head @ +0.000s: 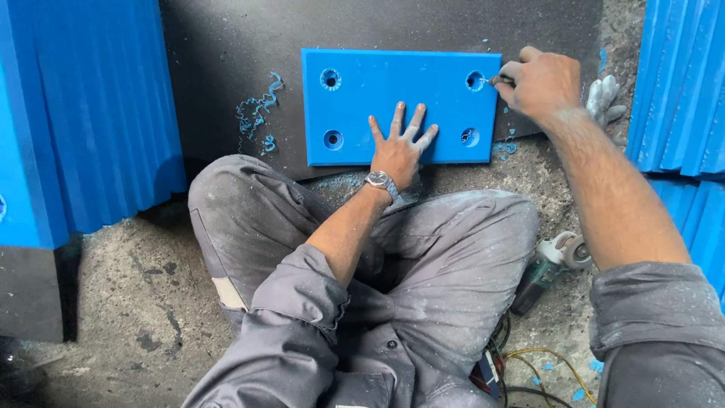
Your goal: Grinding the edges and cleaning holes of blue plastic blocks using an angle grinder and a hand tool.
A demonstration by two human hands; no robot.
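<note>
left hand [400,147] flat, fingers splayed, right hand [538,81] pinched

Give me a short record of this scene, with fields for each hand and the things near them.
left hand: flat, fingers spread, pressing on the blue plate
right hand: holds a small tool at the plate's upper right hole
plate: four holes, lies on a dark board
nearby: blue shavings, power tool, glove

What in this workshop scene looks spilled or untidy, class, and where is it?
Curly blue plastic shavings lie scattered on the dark board left of the blue plate, with smaller bits by its lower right corner. They look like loose debris. The left hand lies flat on the plate; the right hand holds a small tool at a hole.
</note>
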